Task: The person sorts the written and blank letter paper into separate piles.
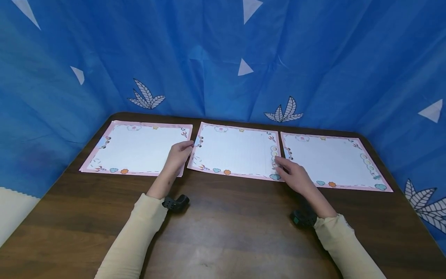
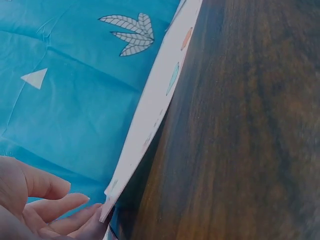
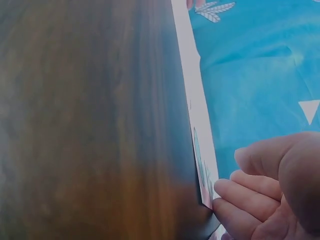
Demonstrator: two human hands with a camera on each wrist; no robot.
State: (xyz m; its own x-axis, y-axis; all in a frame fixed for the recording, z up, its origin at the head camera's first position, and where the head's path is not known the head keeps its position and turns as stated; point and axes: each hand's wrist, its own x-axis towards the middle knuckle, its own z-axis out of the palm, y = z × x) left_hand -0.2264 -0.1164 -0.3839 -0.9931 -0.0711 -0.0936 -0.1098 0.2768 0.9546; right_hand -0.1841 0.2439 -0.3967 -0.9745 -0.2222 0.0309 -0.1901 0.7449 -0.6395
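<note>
Three white paper sheets with pink decorated borders lie in a row along the table's far side. On the middle sheet (image 1: pixel 237 151), my left hand (image 1: pixel 177 155) touches the left edge with its fingertips. That hand also covers part of the left sheet (image 1: pixel 139 149). My right hand (image 1: pixel 295 176) is at the middle sheet's right edge and overlaps the corner of the right sheet (image 1: pixel 334 161). In both wrist views, the fingertips meet the paper's edge while the thumb stands apart. The middle sheet's near edge looks slightly raised off the wood.
The dark wooden table (image 1: pixel 223 224) spreads out in front of the sheets. Behind it hangs a blue curtain (image 1: pixel 216 85) printed with white triangles and leaves. Each wrist wears a black camera mount, one on the left (image 1: pixel 177 204) and one on the right (image 1: pixel 303 219).
</note>
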